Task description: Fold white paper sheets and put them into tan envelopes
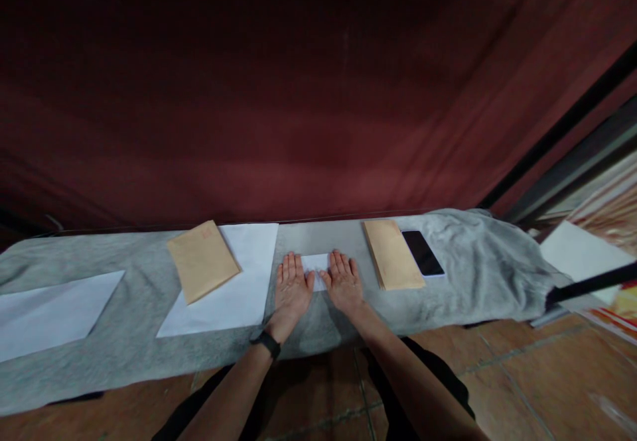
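A small white piece of paper (314,263), apparently folded, lies on the grey cloth between my two hands. My left hand (293,285) rests flat on its left edge, fingers stretched out and pointing away from me. On the opposite edge, my right hand (345,282) lies flat in the same way. Both thumbs reach inward over the paper. To the right of my right hand is a stack of brown envelopes (394,254). Left of my left hand, large white paper sheets (253,262) lie partly under another batch of brown envelopes (203,260).
A phone (423,253) with a dark screen lies beside the right envelopes. More white paper (54,312) is at the far left. The grey cloth (144,308) covers a long narrow surface against a dark red backdrop (318,129). Black poles (592,284) stand at the right.
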Motion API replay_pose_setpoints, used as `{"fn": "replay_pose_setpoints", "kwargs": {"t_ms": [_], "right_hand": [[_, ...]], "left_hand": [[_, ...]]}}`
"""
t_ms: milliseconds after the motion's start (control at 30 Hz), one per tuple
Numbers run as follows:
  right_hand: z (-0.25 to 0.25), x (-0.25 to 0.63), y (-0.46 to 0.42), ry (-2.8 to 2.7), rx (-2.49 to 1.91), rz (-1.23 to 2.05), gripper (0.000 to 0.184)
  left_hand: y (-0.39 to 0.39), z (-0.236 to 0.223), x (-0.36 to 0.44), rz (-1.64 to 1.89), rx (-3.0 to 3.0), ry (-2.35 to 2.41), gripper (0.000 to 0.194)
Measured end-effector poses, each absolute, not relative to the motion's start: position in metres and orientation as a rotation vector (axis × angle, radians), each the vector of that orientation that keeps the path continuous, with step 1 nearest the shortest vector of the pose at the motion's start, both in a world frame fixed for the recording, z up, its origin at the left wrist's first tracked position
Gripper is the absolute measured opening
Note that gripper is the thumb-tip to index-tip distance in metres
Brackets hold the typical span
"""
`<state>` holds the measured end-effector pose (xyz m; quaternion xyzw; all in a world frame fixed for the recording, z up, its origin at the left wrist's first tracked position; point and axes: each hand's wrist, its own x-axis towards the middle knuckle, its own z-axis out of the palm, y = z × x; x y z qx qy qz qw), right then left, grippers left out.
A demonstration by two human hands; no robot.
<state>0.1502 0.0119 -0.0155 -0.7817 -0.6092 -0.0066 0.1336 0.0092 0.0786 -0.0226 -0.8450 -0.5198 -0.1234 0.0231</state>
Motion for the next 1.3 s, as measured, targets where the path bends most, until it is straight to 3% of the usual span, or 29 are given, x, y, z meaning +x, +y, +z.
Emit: {"fn": "replay_pose_setpoints", "kwargs": {"t_ms": [733, 1300], "right_hand": [[-0.027, 0.161, 0.005, -1.721, -2.216, -0.044, 0.057], [-0.007, 0.162, 0.003, -1.753, -2.224, 0.005, 0.053]], "left_hand": [[0.07, -0.011, 0.011, -0.322, -2.56, -1.689, 0.069], [0.064, -0.008, 0.002, -0.449, -2.603, -1.649, 0.055]]}}
